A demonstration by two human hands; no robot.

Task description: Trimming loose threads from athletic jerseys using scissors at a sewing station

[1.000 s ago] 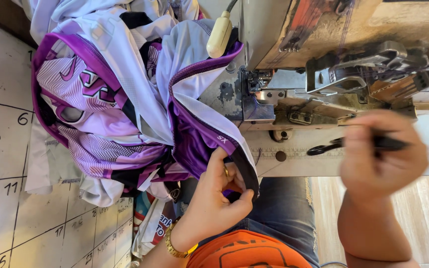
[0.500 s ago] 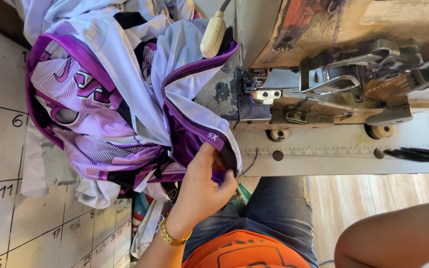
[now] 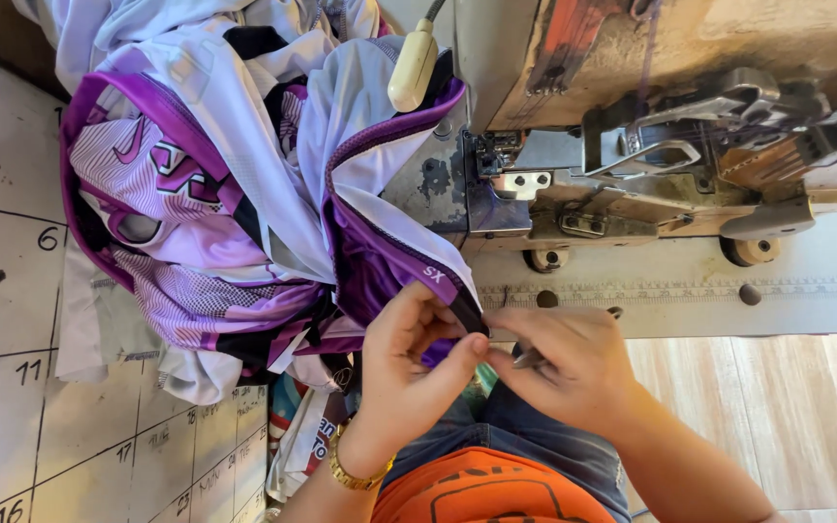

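**Inspector A:** Where the garment's edge hung off the machine bed, both hands were found at work. The left hand (image 3: 417, 360), marked by a gold bracelet (image 3: 356, 472), was noted with thumb and fingers pinched shut on the dark-bound hem of the purple and white jersey (image 3: 244, 194), just at the near edge of the bed.

**Inspector B:** And the right hand (image 3: 564, 363)?

**Inspector A:** Its fingers were recorded curled nearly closed, fingertips meeting the left at the hem. A small dark metal tool (image 3: 531, 358) was seen held between them; its kind could not be told.

**Inspector B:** Where was the jersey placed?

**Inspector A:** Most of it was heaped to the left of the sewing machine (image 3: 651, 145), partly over the white ruled table (image 3: 12, 291), with one fold drawn toward the needle area (image 3: 496, 160).

**Inspector B:** Handling?

**Inspector A:** The cloth was judged light, soft and rather slippery, with no stiffness of its own; it would be expected to slump wherever unsupported. The bound hem was judged the firmest hold, a fingertip pinch being sufficient. Care was advised near the tool's tip, since thin knit would be easily snagged.
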